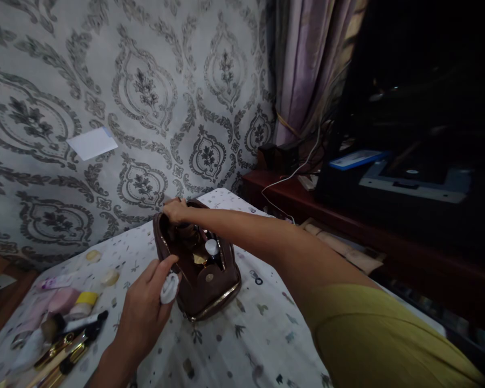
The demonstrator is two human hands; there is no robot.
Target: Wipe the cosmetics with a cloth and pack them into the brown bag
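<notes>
A brown leather-like bag (202,307) with gold zippers lies open on the patterned white cloth. Inside it I see a white round-capped item (212,247) and a small gold item (200,260); the rest of the inside is dark. My right hand (175,210) reaches across the bag, its fingers closed over the far left rim. By the bag's near left side, my left hand (145,302) is closed around a crumpled white wad (170,288), which looks like tissue or cloth. Its thumb comes up against the bag's edge.
Cosmetics lie at the left, including a yellow-lidded jar (84,303), a pink item (62,300) and several tubes and brushes. Two small round pale items (110,277) lie farther back. A dark red wooden cabinet (278,194) with a white cable (293,175) and a large dark screen stands at the right.
</notes>
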